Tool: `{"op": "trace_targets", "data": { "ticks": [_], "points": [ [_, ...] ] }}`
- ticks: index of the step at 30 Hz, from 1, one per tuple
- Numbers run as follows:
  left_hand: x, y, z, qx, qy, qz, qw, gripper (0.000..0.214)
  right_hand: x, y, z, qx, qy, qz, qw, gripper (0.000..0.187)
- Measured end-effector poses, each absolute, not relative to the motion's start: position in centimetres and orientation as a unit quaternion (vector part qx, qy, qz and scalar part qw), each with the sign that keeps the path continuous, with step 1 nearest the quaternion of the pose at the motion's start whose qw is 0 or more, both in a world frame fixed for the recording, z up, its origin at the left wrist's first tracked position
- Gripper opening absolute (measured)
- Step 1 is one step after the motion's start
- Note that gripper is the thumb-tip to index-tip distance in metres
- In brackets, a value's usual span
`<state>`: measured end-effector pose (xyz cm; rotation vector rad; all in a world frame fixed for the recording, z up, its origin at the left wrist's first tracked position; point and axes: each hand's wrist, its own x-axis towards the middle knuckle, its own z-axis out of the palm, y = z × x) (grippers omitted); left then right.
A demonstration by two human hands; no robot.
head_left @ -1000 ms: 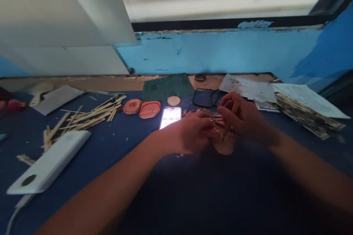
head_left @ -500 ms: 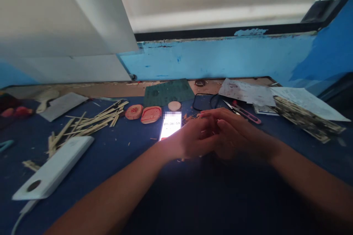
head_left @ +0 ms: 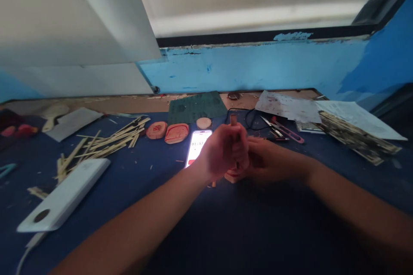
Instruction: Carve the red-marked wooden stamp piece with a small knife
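"One thin stick (head_left: 233,121): risky?"

"Yes. Left hand (head_left: 222,150) closed round it, upright above a wooden piece (head_left: 233,176); right hand (head_left: 271,163) just beside, grip impossible to tell. Squeezed hard, the stick could snap."

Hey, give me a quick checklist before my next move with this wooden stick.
Left hand closed around the upright wooden stick: ok.
Right hand on the stick: cannot tell, the hands overlap.
Reddish wooden piece steady below the hands: cannot tell, mostly hidden.
Lit phone clear of the hands: not ok, the left hand overlaps its corner.
Pink-handled tool lying beyond the right hand, out of the way: ok.
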<state>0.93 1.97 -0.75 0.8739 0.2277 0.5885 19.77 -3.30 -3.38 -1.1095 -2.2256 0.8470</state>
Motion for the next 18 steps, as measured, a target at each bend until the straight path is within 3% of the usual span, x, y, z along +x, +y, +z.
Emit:
{"op": "trace_targets", "data": {
  "ticks": [4,12,15,18],
  "points": [
    [0.7,1.8,-0.1,0.428,0.096,0.272,0.857,0.057,19.0,-3.8,-2.6,-0.412,-0.855,0.222,0.223,0.028],
    [0.1,1.1,0.6,0.435,0.068,0.275,0.855,0.036,19.6,-4.6,-1.4,-0.489,-0.862,0.089,0.106,0.036],
    [0.3,0.5,1.0,0.422,0.072,0.293,0.855,0.035,20.3,-3.9,-2.0,-0.509,-0.851,0.061,0.116,0.032],
    [1.1,0.3,1.5,0.425,0.088,0.315,0.844,0.046,20.8,-3.1,-2.8,-0.489,-0.853,0.108,0.145,0.023]
  ]
}}
